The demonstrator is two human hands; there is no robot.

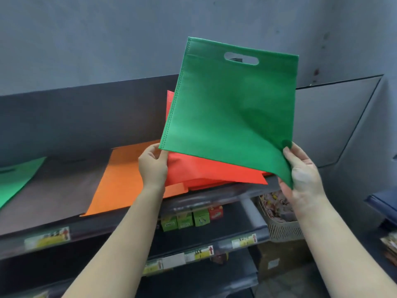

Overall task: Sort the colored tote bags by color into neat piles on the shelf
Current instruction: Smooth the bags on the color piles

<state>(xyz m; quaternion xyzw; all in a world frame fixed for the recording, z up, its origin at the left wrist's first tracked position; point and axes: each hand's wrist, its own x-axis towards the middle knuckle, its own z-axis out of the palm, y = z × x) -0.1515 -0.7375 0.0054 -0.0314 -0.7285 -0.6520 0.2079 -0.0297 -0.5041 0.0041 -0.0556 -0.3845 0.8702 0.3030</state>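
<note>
A green tote bag (pixel 227 108) with a cut-out handle is held up above the dark shelf (pixel 55 190). My left hand (pixel 152 166) pinches its lower left corner and my right hand (pixel 300 171) grips its lower right corner. Under it lies a red bag pile (pixel 206 171), partly hidden by the green bag. An orange bag (pixel 116 179) lies flat to the left of the red pile. Another green bag (pixel 15 179) lies at the shelf's far left, cut off by the frame edge.
Below the top shelf, a lower shelf carries small green and red boxes (pixel 191 218) and a pale basket (pixel 279 220) of goods. Price labels (pixel 47 237) line the shelf edges. A grey wall (pixel 107 39) stands behind. Dark blue goods (pixel 384 201) sit at the right.
</note>
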